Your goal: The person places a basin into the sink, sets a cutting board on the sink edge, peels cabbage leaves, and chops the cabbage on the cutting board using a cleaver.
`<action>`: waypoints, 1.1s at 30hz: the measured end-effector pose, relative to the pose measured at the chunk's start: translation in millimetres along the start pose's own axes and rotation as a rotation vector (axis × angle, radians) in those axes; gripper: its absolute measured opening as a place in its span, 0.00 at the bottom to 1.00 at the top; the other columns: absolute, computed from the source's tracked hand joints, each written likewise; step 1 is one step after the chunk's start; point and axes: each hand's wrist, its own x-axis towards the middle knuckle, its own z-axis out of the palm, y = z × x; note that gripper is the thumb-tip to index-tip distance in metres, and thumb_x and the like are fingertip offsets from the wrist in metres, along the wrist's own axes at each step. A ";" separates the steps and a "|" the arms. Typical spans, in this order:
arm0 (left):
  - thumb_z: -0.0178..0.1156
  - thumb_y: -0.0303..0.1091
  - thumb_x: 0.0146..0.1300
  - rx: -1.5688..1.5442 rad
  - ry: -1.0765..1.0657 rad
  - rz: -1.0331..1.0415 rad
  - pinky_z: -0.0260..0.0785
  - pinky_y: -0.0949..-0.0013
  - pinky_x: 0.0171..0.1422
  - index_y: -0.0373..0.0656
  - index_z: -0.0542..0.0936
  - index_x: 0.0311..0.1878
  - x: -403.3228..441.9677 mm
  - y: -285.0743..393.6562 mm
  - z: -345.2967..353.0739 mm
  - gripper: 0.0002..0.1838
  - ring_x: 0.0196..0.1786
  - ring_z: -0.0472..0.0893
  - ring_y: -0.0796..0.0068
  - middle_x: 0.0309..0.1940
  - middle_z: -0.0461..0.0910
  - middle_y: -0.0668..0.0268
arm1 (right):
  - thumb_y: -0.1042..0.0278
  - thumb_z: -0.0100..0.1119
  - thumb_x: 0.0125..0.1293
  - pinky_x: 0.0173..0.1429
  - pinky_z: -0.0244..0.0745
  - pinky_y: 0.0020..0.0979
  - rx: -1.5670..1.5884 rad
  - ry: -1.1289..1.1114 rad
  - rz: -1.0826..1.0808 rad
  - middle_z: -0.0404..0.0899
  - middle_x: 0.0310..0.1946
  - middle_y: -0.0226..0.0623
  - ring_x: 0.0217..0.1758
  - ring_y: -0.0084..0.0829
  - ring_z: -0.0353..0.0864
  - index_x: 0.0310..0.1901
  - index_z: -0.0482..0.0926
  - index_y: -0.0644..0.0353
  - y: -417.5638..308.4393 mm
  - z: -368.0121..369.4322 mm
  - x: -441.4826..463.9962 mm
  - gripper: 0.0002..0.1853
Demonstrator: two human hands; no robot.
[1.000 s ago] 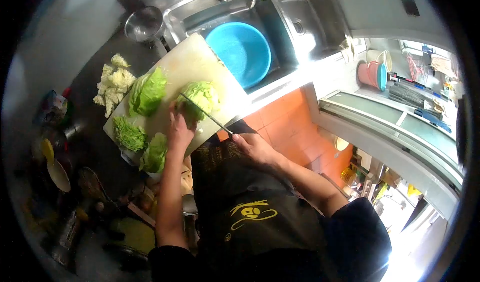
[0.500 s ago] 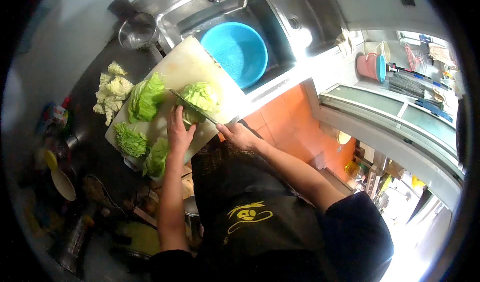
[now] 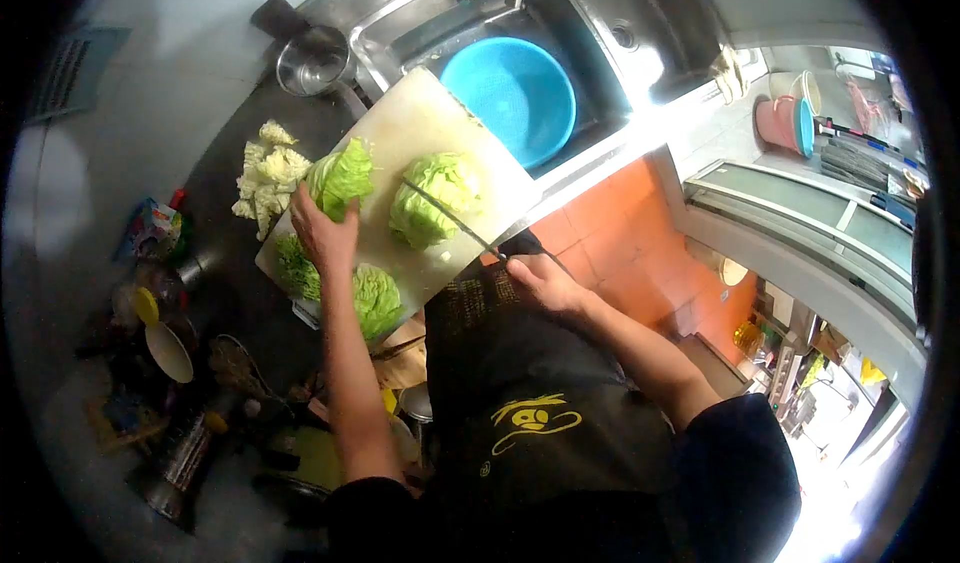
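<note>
My right hand (image 3: 543, 281) is closed round the handle of a knife (image 3: 462, 226). Its dark blade lies across a pale green cabbage (image 3: 447, 191) on the white cutting board (image 3: 395, 123); whether it has cut in I cannot tell. Farther left, my left hand (image 3: 328, 233) grips a cut cabbage piece (image 3: 342, 176), thumb on one side and fingers on the other, partly hidden. Below that hand, on the board, are a heap of shredded cabbage (image 3: 297, 266) and another cabbage piece (image 3: 375, 301).
A blue basin (image 3: 515, 103) stands in the metal sink (image 3: 600, 113) beyond the board. Torn pale leaves (image 3: 270, 173) lie on the dark counter left of it, with a clear pot (image 3: 315, 61) behind. Cluttered kitchenware, including a cream oval dish (image 3: 168, 353), fills the lower left.
My left hand has left the cabbage under the knife and moved left onto the cut piece. The knife stays at the cabbage. The whole view has shifted slightly.
</note>
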 end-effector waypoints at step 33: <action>0.50 0.20 0.63 -1.292 -0.229 -0.298 0.63 0.57 0.75 0.31 0.86 0.48 -60.9 -27.2 -83.7 0.16 0.67 0.75 0.58 0.64 0.76 0.50 | 0.30 0.47 0.69 0.40 0.77 0.51 -1.170 0.185 -0.365 0.83 0.29 0.51 0.36 0.54 0.83 0.42 0.81 0.58 -107.2 -100.0 166.6 0.33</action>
